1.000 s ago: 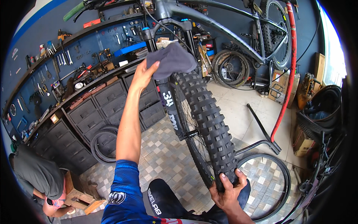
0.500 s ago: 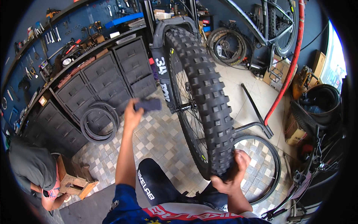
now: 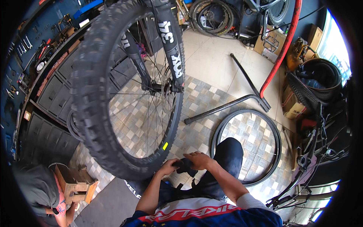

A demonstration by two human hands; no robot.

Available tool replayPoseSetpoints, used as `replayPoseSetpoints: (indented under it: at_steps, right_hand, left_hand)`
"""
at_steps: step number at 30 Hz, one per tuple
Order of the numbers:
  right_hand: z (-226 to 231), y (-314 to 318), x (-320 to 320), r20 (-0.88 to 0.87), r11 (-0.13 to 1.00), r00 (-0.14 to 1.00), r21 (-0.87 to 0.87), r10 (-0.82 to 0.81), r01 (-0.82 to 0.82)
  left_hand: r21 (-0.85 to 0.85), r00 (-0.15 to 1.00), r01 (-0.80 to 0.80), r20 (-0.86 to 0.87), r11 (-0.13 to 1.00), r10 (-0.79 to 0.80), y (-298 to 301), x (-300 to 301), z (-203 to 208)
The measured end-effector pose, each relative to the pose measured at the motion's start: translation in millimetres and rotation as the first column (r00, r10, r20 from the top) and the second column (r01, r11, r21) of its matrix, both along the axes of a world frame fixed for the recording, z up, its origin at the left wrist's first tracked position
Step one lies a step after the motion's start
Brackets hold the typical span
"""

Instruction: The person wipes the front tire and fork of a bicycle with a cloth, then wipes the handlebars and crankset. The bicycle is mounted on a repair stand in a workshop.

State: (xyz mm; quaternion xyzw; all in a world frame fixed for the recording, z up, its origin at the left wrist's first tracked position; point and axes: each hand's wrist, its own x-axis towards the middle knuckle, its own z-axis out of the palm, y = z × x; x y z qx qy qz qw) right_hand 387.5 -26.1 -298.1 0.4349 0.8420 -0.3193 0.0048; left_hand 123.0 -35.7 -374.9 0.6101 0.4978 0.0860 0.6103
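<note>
A folded dark cloth (image 3: 185, 167) is between my hands, low in front of my lap. My left hand (image 3: 166, 167) is closed on its left end, close by the bottom of the tyre. From the right, my right hand (image 3: 199, 160) grips the cloth, its fingers reaching over the upper edge. Above and to the left stands a bicycle front wheel with a knobbly black tyre (image 3: 90, 94), mounted in a black suspension fork (image 3: 170, 45) and turned sideways. Its spokes and brake disc rotor (image 3: 165, 92) are visible at the hub.
Right of my knee, bare black tyres (image 3: 278, 151) lie on the checkered floor. A red stand pole (image 3: 281, 56) with black legs (image 3: 223, 108) rises beyond. Drawers (image 3: 45, 130) line the left wall. Another person (image 3: 39, 189) sits lower left beside a wooden stool (image 3: 77, 187).
The wheel has swung left and turned to show its side. My right hand has left the tyre and joined my left hand at the cloth, which has come down toward my lap.
</note>
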Motion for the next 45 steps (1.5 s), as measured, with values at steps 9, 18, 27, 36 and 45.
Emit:
replayPoseSetpoints:
  at_steps: [9,18,27,36,45]
  right_hand:
    - [-11.3,30.0,10.9,-0.378,0.949,0.906,-0.309,-0.189,0.069]
    - [13.7,58.6,33.3,-0.785,0.802,-0.164,-0.576,-0.597,-0.16]
    - [45.9,65.0,52.6,-0.618,0.665,-0.351,-0.746,-0.703,-0.019]
    - [43.1,61.1,-8.9,-0.635,0.667,0.211,-0.682,-0.744,0.3]
    - [37.1,65.4,-117.2,-0.666,0.861,0.609,-0.507,-0.43,0.054]
  left_hand:
    - [-0.238,0.414,-0.827,0.356,0.509,0.838,26.7,-114.5,27.0]
    - [0.014,0.388,-0.902,0.468,0.432,0.794,26.1,-151.3,94.0]
    - [0.526,0.505,-0.841,0.681,0.125,0.53,-16.6,-199.5,237.1]
    - [0.401,0.355,-0.912,0.661,0.089,0.661,-28.1,-138.4,169.4]
    - [0.51,0.395,-0.86,0.683,-0.014,0.615,-24.7,-114.7,200.3]
